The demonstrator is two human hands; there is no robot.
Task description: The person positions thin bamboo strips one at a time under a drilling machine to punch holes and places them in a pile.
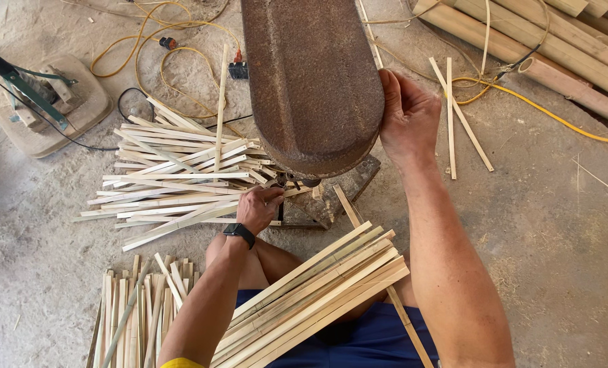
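A rusty brown machine housing (310, 82) hangs over the middle of the floor. My right hand (406, 116) rests against its right edge with bent fingers. My left hand (259, 206), with a black watch on the wrist, closes on a bamboo strip (297, 192) just under the housing, at the machine's base (331, 197). A bundle of long bamboo strips (317, 300) lies across my lap. One more strip (348, 208) leans from my lap towards the base.
A loose pile of cut strips (174, 180) lies left of the machine. Another stack (140, 313) sits at bottom left. Bamboo poles (556, 48) lie top right, yellow cables (154, 41) run over the dusty floor, and a tool on a round slab (45, 102) stands at left.
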